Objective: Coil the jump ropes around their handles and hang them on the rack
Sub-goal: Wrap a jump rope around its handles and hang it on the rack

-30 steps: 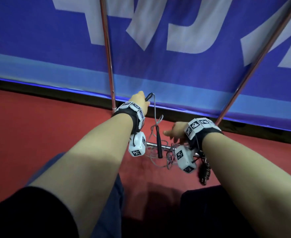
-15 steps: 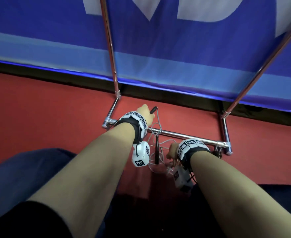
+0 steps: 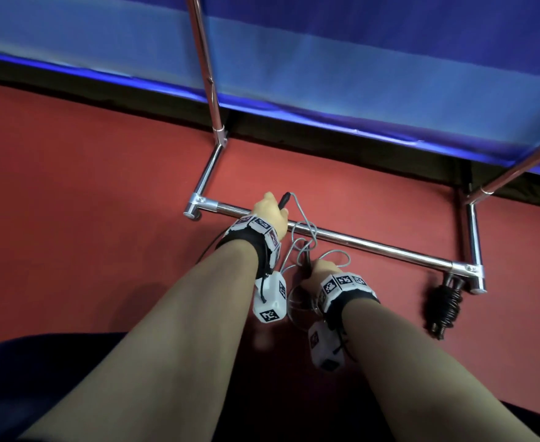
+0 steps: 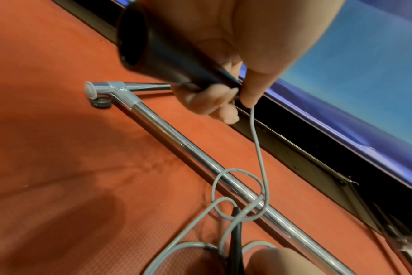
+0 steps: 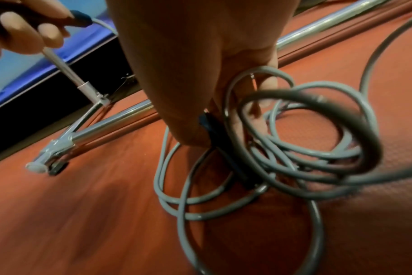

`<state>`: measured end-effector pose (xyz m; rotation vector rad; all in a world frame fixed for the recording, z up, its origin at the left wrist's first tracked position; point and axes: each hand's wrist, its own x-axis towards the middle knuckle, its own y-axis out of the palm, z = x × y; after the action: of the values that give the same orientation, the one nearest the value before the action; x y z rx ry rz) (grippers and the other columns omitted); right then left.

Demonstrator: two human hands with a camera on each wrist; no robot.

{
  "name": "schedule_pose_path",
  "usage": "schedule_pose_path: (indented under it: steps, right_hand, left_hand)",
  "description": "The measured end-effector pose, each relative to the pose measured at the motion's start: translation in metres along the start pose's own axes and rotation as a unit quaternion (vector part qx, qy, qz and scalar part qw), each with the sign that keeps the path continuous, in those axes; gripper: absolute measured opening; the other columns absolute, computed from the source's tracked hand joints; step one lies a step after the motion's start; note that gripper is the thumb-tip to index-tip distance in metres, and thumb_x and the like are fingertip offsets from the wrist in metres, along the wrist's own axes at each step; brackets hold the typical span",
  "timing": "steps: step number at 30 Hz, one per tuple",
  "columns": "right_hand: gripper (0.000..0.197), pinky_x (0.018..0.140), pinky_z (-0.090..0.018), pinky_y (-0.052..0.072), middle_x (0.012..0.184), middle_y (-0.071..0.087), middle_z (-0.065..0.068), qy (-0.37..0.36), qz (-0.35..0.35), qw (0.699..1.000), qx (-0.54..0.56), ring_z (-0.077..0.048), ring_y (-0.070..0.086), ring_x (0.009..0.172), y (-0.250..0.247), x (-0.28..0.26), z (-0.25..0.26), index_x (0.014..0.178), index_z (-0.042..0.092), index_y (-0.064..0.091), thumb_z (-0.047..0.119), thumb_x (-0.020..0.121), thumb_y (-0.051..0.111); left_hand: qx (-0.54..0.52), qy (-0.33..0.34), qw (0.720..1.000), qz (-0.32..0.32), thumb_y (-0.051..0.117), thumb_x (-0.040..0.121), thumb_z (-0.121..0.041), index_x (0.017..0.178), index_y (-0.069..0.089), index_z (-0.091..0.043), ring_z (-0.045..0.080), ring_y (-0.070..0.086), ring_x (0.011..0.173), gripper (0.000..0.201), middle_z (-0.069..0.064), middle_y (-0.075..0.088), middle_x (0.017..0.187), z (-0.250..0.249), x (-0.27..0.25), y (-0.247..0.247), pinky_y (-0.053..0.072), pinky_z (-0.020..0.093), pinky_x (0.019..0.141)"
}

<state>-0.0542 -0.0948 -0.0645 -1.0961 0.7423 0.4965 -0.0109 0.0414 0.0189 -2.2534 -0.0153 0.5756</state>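
Red textured mat (image 3: 86, 218): left hand (image 3: 270, 212) grips one smooth black handle (image 4: 158, 55), right hand (image 3: 321, 275) another amid grey cord loops (image 5: 294, 148).

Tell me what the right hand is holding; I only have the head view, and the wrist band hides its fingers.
Observer: In the right wrist view, the right hand grips a second black handle.
Operator: Is the grey rope wound tight on it?
Observer: No. It hangs in several loose loops around that handle and the fingers.
Operator: And the left hand?
Observer: The left wrist view shows it gripping the other handle, with the rope leaving the tip beside the thumb.
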Motion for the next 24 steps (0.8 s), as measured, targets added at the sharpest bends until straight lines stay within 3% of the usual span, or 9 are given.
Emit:
schedule_pose_path:
  steps: [4, 8, 11, 14, 17, 21, 24]
  right_hand:
    - [0.027, 0.071, -0.034, 0.055, 0.081, 0.067, -0.006, 0.024, -0.035, 0.996, 0.074, -0.028, 0.067, 0.076, -0.001, -0.001, -0.003, 0.091, 0.013, 0.064, 0.037, 0.077, 0.061]
    - [0.034, 0.083, -0.034, 0.052, 0.1, 0.069, -0.01, 0.063, -0.152, 0.961, 0.221, -0.031, 0.065, 0.095, -0.031, -0.007, -0.008, 0.106, 0.006, 0.065, 0.032, 0.085, 0.062]
    - [0.033, 0.08, -0.031, 0.043, 0.108, 0.065, -0.016, 0.031, -0.211, 0.94, 0.268, -0.033, 0.061, 0.104, -0.075, -0.028, -0.003, 0.114, 0.001, 0.059, 0.024, 0.091, 0.058]
    - [0.027, 0.073, -0.036, 0.048, 0.092, 0.067, -0.019, -0.026, -0.257, 0.93, 0.263, -0.034, 0.065, 0.083, -0.118, -0.062, 0.007, 0.103, 0.001, 0.06, 0.025, 0.089, 0.058]
    - [0.016, 0.046, -0.028, 0.046, 0.066, 0.057, -0.014, -0.065, -0.273, 0.923, 0.263, -0.024, 0.054, 0.046, -0.155, -0.109, 0.015, 0.091, 0.005, 0.052, 0.021, 0.093, 0.053]
    - [0.029, 0.037, -0.021, 0.039, 0.043, 0.049, -0.008, -0.124, -0.256, 0.933, 0.221, -0.019, 0.044, 0.032, -0.186, -0.172, 0.029, 0.064, 0.006, 0.051, 0.017, 0.09, 0.054]
    - [0.033, 0.035, -0.018, 0.034, 0.044, 0.045, -0.01, -0.184, -0.247, 0.926, 0.22, -0.02, 0.04, 0.032, -0.196, -0.211, 0.04, 0.058, 0.007, 0.047, 0.016, 0.089, 0.053]
  left_hand:
    - [-0.016, -0.019, 0.999, -0.028, 0.047, 0.098, -0.019, 0.112, 0.046, -0.001, 0.034, 0.062, 0.087, 0.023, 0.016, 0.06, 0.101, 0.002, 0.003, 0.003, 0.049, 0.038, 0.071]
    - [-0.028, -0.051, 0.993, -0.099, 0.043, 0.098, -0.013, 0.113, 0.039, -0.005, 0.026, 0.053, 0.073, 0.018, 0.008, 0.055, 0.088, -0.001, -0.005, -0.012, 0.043, 0.035, 0.065]
    - [-0.031, -0.03, 0.992, -0.121, 0.043, 0.096, -0.01, 0.116, 0.038, -0.004, 0.032, 0.059, 0.088, 0.021, 0.015, 0.059, 0.103, -0.013, -0.019, -0.03, 0.04, 0.036, 0.068]
    - [-0.016, 0.015, 0.992, -0.124, 0.042, 0.099, -0.016, 0.121, 0.042, -0.001, 0.037, 0.055, 0.109, 0.027, 0.019, 0.054, 0.119, -0.037, -0.039, -0.049, 0.039, 0.038, 0.078]
    - [-0.011, 0.058, 0.989, -0.132, 0.041, 0.1, -0.021, 0.119, 0.05, 0.001, 0.038, 0.052, 0.113, 0.031, 0.021, 0.052, 0.124, -0.066, -0.063, -0.069, 0.04, 0.039, 0.086]
    - [-0.042, 0.107, 0.981, -0.155, 0.04, 0.1, -0.023, 0.114, 0.053, 0.003, 0.038, 0.053, 0.111, 0.032, 0.022, 0.056, 0.121, -0.104, -0.093, -0.098, 0.039, 0.038, 0.082]
    - [-0.055, 0.14, 0.971, -0.184, 0.038, 0.101, -0.024, 0.116, 0.051, 0.003, 0.038, 0.052, 0.113, 0.034, 0.022, 0.054, 0.123, -0.13, -0.115, -0.121, 0.038, 0.039, 0.085]
